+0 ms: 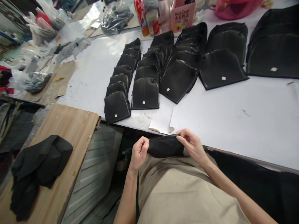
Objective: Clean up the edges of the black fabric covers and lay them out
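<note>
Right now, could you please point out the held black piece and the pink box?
Held black piece (166, 147): head view, middle of its visible face.
Pink box (182, 18): head view, its printed front.

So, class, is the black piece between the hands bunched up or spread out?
Spread out: left hand and right hand grip opposite ends of the black piece, its upper edge nearly straight.

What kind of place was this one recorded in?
Probably a small sewing or garment workshop: rows of black fabric pieces with small white stickers cover part of a white worktable, more dark cloth lies on a wooden board, and the hands stretch another black piece.
</note>
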`<state>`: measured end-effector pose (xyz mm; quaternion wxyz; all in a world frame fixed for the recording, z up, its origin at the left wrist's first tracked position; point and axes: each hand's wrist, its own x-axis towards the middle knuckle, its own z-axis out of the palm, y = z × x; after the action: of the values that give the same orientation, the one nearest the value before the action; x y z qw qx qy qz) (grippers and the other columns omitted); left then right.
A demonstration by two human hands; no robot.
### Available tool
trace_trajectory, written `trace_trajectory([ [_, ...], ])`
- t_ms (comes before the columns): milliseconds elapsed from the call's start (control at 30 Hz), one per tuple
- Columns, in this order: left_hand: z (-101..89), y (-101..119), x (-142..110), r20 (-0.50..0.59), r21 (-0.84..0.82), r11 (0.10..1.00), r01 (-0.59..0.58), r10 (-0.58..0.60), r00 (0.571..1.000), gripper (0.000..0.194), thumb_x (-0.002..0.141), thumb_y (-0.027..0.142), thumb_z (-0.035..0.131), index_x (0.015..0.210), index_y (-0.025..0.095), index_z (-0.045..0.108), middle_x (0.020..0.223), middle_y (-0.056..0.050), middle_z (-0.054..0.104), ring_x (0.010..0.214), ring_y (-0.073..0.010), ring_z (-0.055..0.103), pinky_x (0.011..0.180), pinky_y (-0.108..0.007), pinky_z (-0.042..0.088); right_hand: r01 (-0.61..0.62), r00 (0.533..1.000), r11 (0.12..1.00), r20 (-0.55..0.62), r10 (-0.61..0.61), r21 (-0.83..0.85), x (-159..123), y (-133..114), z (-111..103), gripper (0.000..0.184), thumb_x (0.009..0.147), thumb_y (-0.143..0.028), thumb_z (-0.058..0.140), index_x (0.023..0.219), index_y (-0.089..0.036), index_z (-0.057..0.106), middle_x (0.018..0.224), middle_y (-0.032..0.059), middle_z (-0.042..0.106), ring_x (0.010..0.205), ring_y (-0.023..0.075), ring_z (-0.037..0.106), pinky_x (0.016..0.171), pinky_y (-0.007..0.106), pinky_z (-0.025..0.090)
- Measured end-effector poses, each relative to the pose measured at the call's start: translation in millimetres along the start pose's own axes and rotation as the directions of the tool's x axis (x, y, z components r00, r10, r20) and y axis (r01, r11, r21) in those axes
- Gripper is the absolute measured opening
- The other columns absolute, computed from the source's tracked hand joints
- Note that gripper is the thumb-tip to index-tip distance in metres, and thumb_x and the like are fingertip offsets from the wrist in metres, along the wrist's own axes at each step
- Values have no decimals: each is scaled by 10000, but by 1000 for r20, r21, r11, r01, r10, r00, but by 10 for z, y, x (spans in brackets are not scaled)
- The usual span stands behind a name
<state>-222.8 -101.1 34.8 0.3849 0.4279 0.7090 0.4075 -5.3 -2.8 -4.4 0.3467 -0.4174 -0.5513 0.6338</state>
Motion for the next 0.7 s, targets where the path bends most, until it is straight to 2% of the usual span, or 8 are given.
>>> trace_trajectory([
  [100, -31, -8, -8, 16, 25, 1000, -16, 16, 1000, 264, 958, 333, 451, 734, 194, 452, 703, 26, 380, 640, -128, 355, 608, -244, 317, 147, 989, 984, 23, -146, -98, -2, 6, 6, 280, 933, -296, 586, 710, -228, 430, 1023, 68, 611, 1028, 225, 560, 831, 327, 416],
  [167, -41, -22, -14, 30, 37, 999, -32, 31, 999, 257, 965, 320, 439, 742, 194, 456, 710, 24, 389, 640, -127, 360, 611, -246, 320, 176, 984, 977, 34, -173, -123, -6, 24, 21, 260, 954, -286, 548, 726, -233, 435, 1018, 65, 615, 1007, 220, 569, 863, 345, 420],
  [367, -33, -62, -21, 116, 80, 996, -25, 16, 993, 288, 970, 338, 421, 716, 201, 414, 708, 21, 401, 644, -133, 366, 622, -252, 319, 96, 993, 988, -49, -103, -123, -9, 51, 65, 263, 975, -357, 512, 749, -241, 446, 817, 17, 596, 815, 189, 549, 753, 307, 430],
  [500, -48, -91, -13, 130, 83, 996, -44, 33, 991, 278, 982, 324, 403, 733, 200, 418, 718, 20, 407, 662, -135, 373, 643, -256, 326, 58, 998, 992, -12, -60, -111, 3, 28, 46, 275, 969, -381, 530, 746, -237, 457, 731, -7, 534, 706, 168, 480, 675, 296, 392],
  [567, -65, -104, -10, 137, 91, 995, -47, 34, 990, 265, 980, 318, 412, 750, 195, 457, 733, 13, 445, 682, -139, 399, 655, -257, 337, 62, 998, 995, 2, -62, -73, 7, 21, 37, 298, 956, -394, 550, 731, -236, 437, 723, -10, 519, 690, 164, 468, 664, 294, 392],
  [700, -75, -116, -16, 112, 91, 995, -28, 18, 994, 249, 974, 337, 432, 815, 182, 544, 762, 1, 506, 700, -148, 453, 668, -257, 365, 57, 998, 998, 16, -57, -11, 10, 29, 43, 330, 924, -402, 605, 710, -234, 417, 765, 7, 558, 763, 177, 529, 692, 290, 423],
])
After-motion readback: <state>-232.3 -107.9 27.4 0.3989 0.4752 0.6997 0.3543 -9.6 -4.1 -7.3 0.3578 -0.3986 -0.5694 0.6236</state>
